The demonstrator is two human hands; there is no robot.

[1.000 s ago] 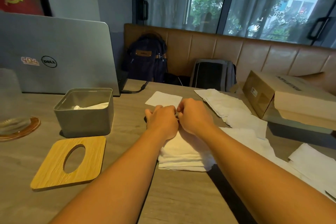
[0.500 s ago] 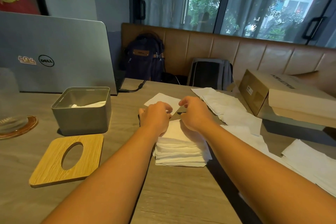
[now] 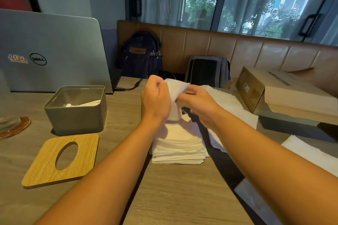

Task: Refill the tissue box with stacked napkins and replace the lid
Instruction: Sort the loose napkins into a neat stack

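A white napkin hangs in the air between both hands above the table's middle. My left hand pinches its left edge and my right hand pinches its right side. Directly below lies a stack of folded white napkins. The grey tissue box stands open to the left with some white tissue inside. Its wooden lid, with an oval hole, lies flat on the table in front of the box.
An open laptop stands behind the box, its cable running right. Loose napkins spread to the right, beside a cardboard box. A glass on a coaster sits at the left edge. Two backpacks rest on the bench.
Both hands rose from the napkin stack and reached the loose napkin behind it. They now hold that napkin lifted above the stack.
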